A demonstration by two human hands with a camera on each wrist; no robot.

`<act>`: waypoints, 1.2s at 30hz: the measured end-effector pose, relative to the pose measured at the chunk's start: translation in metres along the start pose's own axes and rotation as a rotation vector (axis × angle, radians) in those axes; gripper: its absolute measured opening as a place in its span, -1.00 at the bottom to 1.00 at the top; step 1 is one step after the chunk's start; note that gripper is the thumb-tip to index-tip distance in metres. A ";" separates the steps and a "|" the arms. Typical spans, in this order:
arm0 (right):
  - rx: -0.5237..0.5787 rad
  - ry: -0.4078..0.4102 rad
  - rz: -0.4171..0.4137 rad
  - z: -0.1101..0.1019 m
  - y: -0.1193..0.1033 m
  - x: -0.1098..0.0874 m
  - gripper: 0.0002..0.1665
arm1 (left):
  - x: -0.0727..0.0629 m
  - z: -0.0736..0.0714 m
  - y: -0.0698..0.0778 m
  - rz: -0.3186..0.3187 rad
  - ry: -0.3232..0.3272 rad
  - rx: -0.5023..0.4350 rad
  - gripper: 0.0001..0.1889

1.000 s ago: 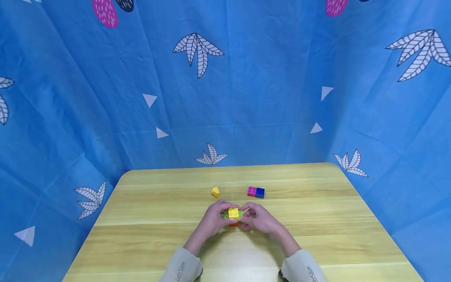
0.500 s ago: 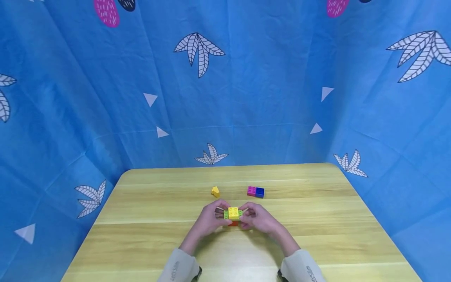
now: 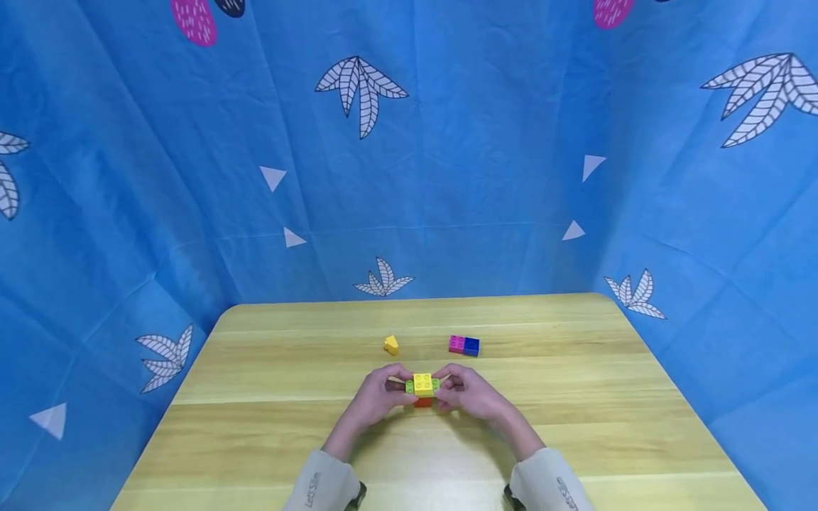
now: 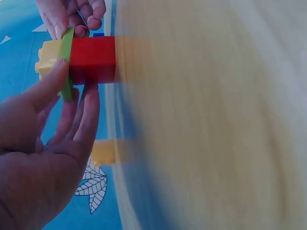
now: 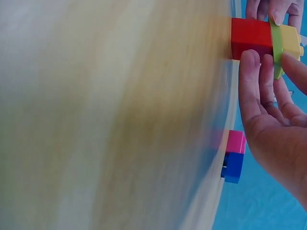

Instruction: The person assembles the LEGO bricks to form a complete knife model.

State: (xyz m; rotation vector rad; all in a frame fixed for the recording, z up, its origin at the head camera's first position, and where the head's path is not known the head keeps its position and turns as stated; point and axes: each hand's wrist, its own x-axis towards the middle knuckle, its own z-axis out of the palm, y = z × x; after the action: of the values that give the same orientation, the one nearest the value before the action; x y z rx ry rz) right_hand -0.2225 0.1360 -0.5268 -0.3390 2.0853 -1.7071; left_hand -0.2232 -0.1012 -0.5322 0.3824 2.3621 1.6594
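Note:
In the head view a small stack of toy building bricks stands on the table between both hands. On top is a yellow brick with studs, under it a thin green plate that juts out on both sides, and at the bottom a red brick. My left hand pinches the plate's left end, thumb at the near side and fingers behind. On the opposite end my right hand does the same, its thumb close to the yellow brick and its other fingers beside the red one.
Behind the stack, a small yellow angled brick lies to the left on the wooden table. A pink brick and a blue brick sit side by side to the right. A blue patterned cloth hangs around the table.
My left hand has shifted slightly left, its fingers spreading away from the yellow brick, so more of the green plate's left end shows. The right hand and the stack have hardly moved.

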 end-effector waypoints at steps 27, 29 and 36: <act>-0.394 0.349 0.029 -0.070 0.009 0.048 -0.29 | 0.000 -0.002 0.004 -0.013 0.017 0.059 -0.71; -0.405 0.358 0.037 -0.069 0.008 0.049 -0.33 | 0.000 -0.001 0.005 -0.018 0.017 0.062 -0.71; -0.445 0.391 0.037 -0.069 0.008 0.050 -0.51 | -0.001 0.000 0.005 -0.049 0.012 0.059 -0.71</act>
State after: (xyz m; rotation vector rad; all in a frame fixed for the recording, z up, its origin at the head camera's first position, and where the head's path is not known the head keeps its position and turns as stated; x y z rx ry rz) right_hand -0.2978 0.1759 -0.5322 -0.0951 2.7405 -1.3544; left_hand -0.2219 -0.0997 -0.5275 0.3234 2.4132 1.5784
